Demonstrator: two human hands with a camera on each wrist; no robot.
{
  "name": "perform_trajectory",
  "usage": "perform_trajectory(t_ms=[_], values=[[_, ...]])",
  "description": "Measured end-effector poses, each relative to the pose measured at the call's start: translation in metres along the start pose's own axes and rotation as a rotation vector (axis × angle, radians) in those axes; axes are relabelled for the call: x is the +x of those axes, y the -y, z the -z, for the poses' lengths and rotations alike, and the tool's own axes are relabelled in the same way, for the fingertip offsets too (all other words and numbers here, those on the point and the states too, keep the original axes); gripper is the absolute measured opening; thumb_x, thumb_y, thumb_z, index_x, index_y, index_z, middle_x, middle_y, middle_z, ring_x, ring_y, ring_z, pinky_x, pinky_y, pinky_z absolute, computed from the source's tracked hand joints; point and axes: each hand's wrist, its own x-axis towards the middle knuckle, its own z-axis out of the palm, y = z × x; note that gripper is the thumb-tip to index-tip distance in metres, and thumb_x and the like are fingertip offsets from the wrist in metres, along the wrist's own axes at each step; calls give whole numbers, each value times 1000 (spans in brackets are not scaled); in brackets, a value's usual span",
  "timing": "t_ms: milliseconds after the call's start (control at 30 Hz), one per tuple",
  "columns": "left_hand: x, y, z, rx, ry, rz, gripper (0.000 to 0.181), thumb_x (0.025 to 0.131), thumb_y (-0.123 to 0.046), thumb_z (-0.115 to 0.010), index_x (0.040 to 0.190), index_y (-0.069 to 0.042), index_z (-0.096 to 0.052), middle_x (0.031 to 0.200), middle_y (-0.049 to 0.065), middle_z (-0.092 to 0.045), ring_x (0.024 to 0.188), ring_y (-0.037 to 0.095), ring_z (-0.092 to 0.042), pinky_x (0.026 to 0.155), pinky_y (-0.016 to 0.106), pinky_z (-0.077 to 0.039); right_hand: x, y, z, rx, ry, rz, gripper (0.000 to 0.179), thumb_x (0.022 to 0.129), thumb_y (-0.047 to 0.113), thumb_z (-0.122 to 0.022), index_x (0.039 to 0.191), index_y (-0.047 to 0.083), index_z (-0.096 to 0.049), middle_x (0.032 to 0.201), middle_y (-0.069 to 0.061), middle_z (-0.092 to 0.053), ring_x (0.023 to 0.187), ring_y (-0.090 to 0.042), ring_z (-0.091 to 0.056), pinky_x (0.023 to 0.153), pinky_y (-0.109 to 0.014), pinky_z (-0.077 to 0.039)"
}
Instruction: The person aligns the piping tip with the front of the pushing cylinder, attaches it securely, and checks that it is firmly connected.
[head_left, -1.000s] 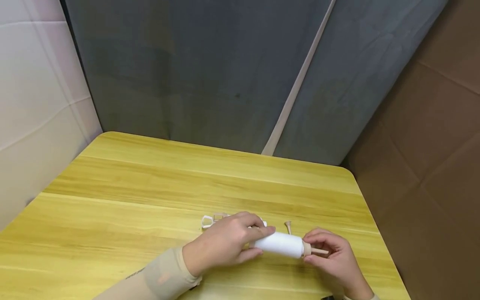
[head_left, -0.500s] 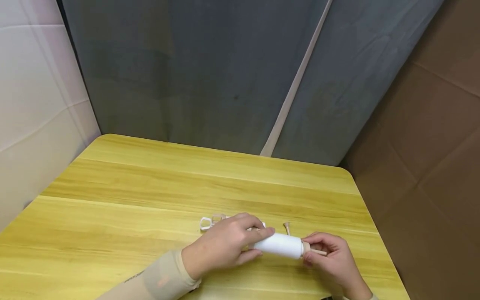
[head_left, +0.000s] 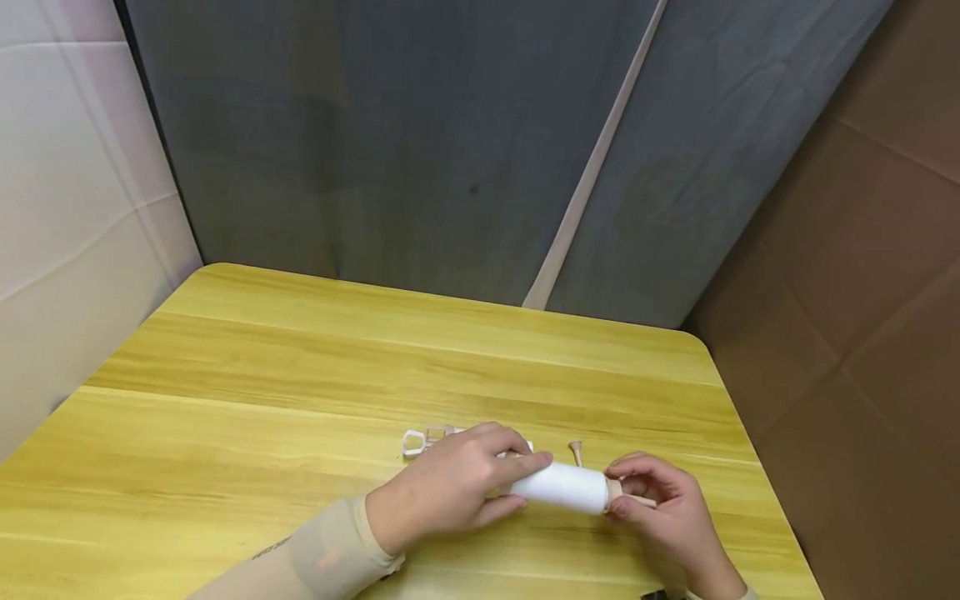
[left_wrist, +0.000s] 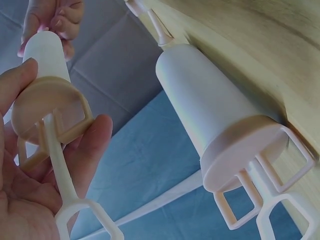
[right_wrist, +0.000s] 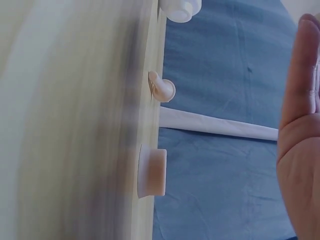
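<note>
My left hand (head_left: 461,487) grips a large white syringe (head_left: 566,486) by its rear half, thumb and fingers around the barrel. In the left wrist view its beige end cap (left_wrist: 50,107) has two square finger loops, and a white plunger (left_wrist: 61,172) sticks out with an open ring handle. My right hand (head_left: 667,508) pinches the beige nozzle end (head_left: 616,492) at the front of the barrel. The slim tip (head_left: 641,501) points right past its fingers. The right wrist view has only part of this hand at its right edge.
A second white syringe (left_wrist: 205,92) of the same form lies on the wooden table (head_left: 300,358), mostly hidden behind the left hand in the head view. A loose beige nozzle (head_left: 576,452) lies beyond the hands. The right wrist view also shows a short beige cap (right_wrist: 152,172).
The right thumb and fingers have shifted slightly around the beige nozzle end, and the fingers arch a little higher. The left hand and the syringe barrel stay nearly still.
</note>
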Motion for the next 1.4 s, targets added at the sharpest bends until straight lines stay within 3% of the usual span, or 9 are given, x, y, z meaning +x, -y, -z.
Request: perform_trajectory(t_ms=[100,200,333,567,700,933,1200,1300,1400], values=[[0,0,0,-16,12,16,51,88,-29,-90,135,-15,-75,115,1,-74,103,15,-69,87,29,-59,0,-1,0,-6,17,63,46,76,-31,-75,117,-10,-70,122,-12,-71,102,-19,-75,77,-36,-64],[0,1,1,-30,21,30,51,89,-28,-90,136,-14,-75,115,1,-74,102,15,-69,88,28,-59,-1,0,-1,-37,19,46,54,71,-34,-76,118,-7,-71,124,-13,-70,105,-21,-74,80,-40,-63],[1,1,2,-32,24,32,50,90,-28,-89,136,-15,-75,116,1,-74,102,15,-69,88,28,-58,-2,3,-1,-89,-8,-19,53,74,-32,-76,117,-2,-73,121,-10,-70,103,-19,-74,78,-43,-63],[1,0,2,-19,19,18,49,90,-29,-88,136,-16,-74,115,1,-73,101,15,-68,85,28,-58,-3,6,0,-133,-30,-28,46,75,-31,-76,113,-5,-75,112,-11,-74,99,-15,-74,78,-38,-63],[0,-1,2,-4,9,3,50,89,-29,-89,135,-16,-74,115,1,-73,102,15,-68,85,28,-59,-4,8,0,-129,-42,-68,43,79,-29,-75,112,-1,-77,110,-7,-76,96,-13,-74,75,-36,-64],[0,-2,1,0,6,-4,51,89,-30,-90,135,-17,-74,116,1,-73,104,16,-68,85,29,-59,-4,10,-1,-61,-20,-114,35,87,-27,-69,111,-3,-75,97,-6,-78,76,-14,-75,62,-37,-63],[1,-1,0,-3,1,-13,52,89,-30,-90,136,-15,-73,115,1,-73,105,17,-68,87,29,-59,-3,11,-3,-85,-29,-163,29,91,-22,-68,108,0,-75,88,-4,-77,68,-15,-73,58,-35,-62],[1,-2,1,-13,12,-1,51,89,-29,-90,135,-15,-74,115,1,-73,104,16,-68,88,29,-59,-2,9,-2,-94,-16,-118,32,90,-23,-69,115,-3,-73,101,-4,-77,78,-14,-75,63,-35,-63],[2,-3,1,-33,26,14,51,88,-29,-90,134,-15,-75,115,1,-73,103,15,-68,88,29,-58,-1,5,0,-107,10,-21,44,82,-26,-74,122,-8,-69,117,-9,-74,93,-15,-75,74,-33,-63]])
